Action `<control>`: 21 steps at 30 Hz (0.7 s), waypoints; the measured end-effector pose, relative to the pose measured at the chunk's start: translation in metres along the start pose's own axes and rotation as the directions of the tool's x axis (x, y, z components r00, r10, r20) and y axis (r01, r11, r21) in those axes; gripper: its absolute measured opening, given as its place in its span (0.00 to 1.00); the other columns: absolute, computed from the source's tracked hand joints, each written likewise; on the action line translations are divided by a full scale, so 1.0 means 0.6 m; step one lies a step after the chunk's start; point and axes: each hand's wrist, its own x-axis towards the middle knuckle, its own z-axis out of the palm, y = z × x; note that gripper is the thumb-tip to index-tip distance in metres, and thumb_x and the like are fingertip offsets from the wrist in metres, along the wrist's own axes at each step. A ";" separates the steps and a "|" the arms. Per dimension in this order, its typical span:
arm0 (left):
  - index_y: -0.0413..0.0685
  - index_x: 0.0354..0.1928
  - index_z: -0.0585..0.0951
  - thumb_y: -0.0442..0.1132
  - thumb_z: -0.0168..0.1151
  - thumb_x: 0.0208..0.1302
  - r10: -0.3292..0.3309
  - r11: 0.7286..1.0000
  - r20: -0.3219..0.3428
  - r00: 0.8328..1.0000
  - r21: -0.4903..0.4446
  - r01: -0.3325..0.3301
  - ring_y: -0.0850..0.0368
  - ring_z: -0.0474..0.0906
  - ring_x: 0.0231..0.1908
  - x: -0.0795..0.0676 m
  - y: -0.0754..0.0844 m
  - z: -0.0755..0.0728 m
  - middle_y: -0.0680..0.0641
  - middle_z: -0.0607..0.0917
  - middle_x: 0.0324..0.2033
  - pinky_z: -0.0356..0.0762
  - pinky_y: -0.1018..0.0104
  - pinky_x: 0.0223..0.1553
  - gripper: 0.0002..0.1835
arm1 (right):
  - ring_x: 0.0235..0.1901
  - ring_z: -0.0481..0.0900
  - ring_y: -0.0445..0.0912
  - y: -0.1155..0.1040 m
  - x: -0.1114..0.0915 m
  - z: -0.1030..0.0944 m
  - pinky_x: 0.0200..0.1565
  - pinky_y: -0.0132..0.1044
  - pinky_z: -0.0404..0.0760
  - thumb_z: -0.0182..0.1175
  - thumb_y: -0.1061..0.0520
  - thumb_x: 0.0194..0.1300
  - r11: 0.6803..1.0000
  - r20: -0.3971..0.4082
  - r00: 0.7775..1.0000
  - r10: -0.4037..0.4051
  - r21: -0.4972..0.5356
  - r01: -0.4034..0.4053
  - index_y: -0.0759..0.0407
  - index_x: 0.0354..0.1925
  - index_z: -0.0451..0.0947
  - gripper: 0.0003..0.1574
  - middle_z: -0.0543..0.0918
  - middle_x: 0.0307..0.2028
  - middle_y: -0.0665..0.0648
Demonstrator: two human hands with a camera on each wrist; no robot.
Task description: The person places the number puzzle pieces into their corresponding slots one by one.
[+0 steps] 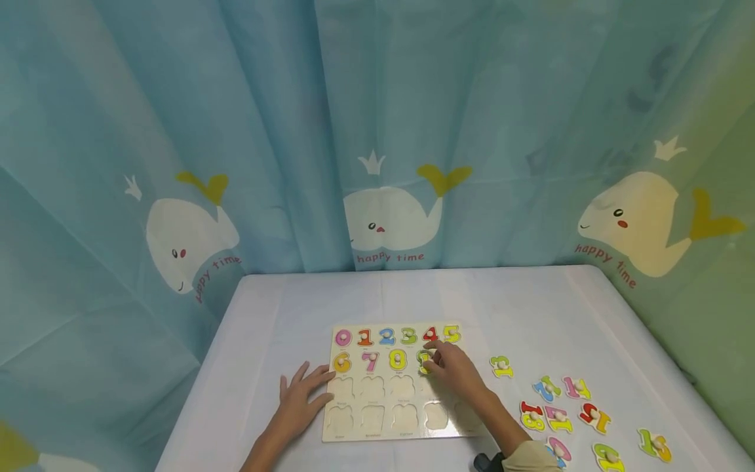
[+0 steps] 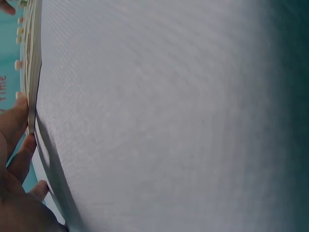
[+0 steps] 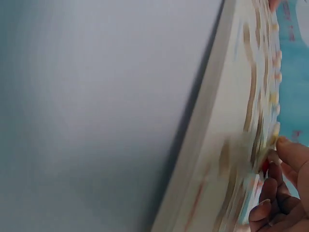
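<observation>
A pale wooden number puzzle board [image 1: 383, 419] lies on the table, its upper two rows filled with knobbed number pieces, 0 to 5 and then 6, 7 and 8. My left hand [image 1: 297, 400] rests at the board's left edge with fingers spread, fingertips touching it. Over the second row, right of the yellow 8 [image 1: 398, 359], my right hand [image 1: 457, 373] pinches a green and yellow number piece [image 1: 422, 359] between thumb and fingers. Its digit is partly covered by the fingers. In the right wrist view, the pinching fingertips [image 3: 282, 145] are right at the board's surface.
Several loose two-digit pieces lie right of the board, among them a green and yellow 13 [image 1: 501, 366], a red and yellow 18 [image 1: 533, 416] and a 12 [image 1: 547, 389]. Bare recesses [image 1: 373, 418] fill the board's lower rows. A whale-printed curtain [image 1: 283, 196] hangs behind the table.
</observation>
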 end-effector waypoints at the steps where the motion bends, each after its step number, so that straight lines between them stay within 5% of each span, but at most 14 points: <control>1: 0.50 0.52 0.81 0.42 0.67 0.57 0.003 1.000 -0.001 1.000 0.003 -0.003 0.32 0.54 0.65 0.000 0.001 -0.001 0.44 0.77 0.57 0.28 0.25 0.57 0.19 | 0.24 0.66 0.38 -0.006 0.000 0.005 0.27 0.32 0.70 0.68 0.60 0.55 1.000 0.013 1.000 -0.014 0.006 0.013 0.60 0.46 0.79 0.18 0.70 0.22 0.43; 14: 0.51 0.53 0.81 0.39 0.65 0.59 0.009 0.999 0.005 1.000 0.033 -0.009 0.33 0.54 0.65 -0.002 0.003 -0.003 0.44 0.76 0.57 0.28 0.26 0.57 0.18 | 0.22 0.65 0.35 -0.096 -0.005 0.077 0.25 0.29 0.69 0.67 0.57 0.57 0.992 0.176 0.976 -0.125 0.032 0.121 0.59 0.47 0.78 0.18 0.69 0.21 0.42; 21: 0.51 0.53 0.80 0.38 0.64 0.60 0.010 0.999 0.009 1.000 0.051 -0.010 0.34 0.54 0.65 -0.002 0.007 -0.004 0.44 0.76 0.58 0.30 0.25 0.57 0.18 | 0.23 0.64 0.36 -0.137 -0.002 0.116 0.24 0.27 0.67 0.67 0.55 0.57 0.989 0.138 0.980 -0.146 -0.017 0.150 0.57 0.45 0.78 0.17 0.67 0.21 0.41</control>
